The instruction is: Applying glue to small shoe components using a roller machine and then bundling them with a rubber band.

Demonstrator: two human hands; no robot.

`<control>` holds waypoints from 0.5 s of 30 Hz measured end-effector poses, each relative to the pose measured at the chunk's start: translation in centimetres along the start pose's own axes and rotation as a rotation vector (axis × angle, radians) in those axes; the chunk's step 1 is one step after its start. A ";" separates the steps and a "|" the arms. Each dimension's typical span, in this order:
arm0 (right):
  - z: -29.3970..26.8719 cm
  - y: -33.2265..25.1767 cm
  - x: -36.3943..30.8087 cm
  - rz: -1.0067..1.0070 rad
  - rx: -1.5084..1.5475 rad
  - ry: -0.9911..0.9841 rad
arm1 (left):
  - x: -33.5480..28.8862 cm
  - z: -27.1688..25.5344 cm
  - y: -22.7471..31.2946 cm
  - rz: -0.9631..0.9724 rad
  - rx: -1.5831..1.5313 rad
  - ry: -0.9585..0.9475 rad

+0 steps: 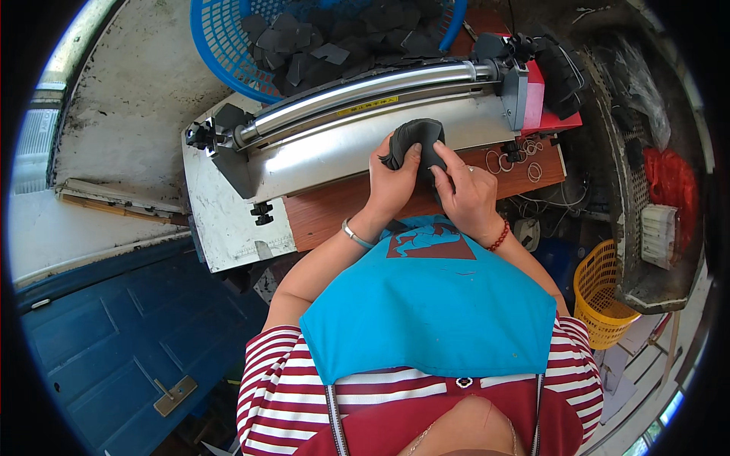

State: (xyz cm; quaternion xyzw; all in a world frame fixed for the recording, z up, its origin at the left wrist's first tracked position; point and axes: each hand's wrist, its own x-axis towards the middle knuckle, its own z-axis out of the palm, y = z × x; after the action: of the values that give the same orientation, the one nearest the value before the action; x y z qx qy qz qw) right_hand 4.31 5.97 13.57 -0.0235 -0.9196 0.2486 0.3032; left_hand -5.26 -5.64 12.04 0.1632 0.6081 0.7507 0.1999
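A curled stack of thin dark grey sheets point(424, 131) is bent into an arch between my hands, just in front of the steel machine. My left hand point(391, 185) grips the left side of the stack, its thumb pressed on the inner face and several layered edges fanned out beside the fingers. My right hand point(470, 196) pinches the right side with thumb and fingers. Behind the stack lies the machine's sloping metal plate point(327, 159), below a long shiny roller point(365, 95).
A blue plastic basket point(220, 57) full of dark cut pieces point(312, 49) stands behind the machine. Several rubber bands point(532, 163) lie on the reddish-brown board point(327, 204) at right. A yellow basket point(601, 292) is low on the right; a blue door point(114, 319) is at left.
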 end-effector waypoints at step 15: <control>2.9 1.1 0.8 0.529 0.625 -0.059 | -0.6 -3.3 1.2 -0.184 -0.372 -0.007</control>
State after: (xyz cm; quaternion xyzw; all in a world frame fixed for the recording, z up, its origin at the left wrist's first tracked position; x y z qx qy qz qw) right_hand 1.84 5.79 11.50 -0.1589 -0.7704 0.5858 0.1950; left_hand -6.50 -8.96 12.49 0.0699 0.4707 0.8279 0.2967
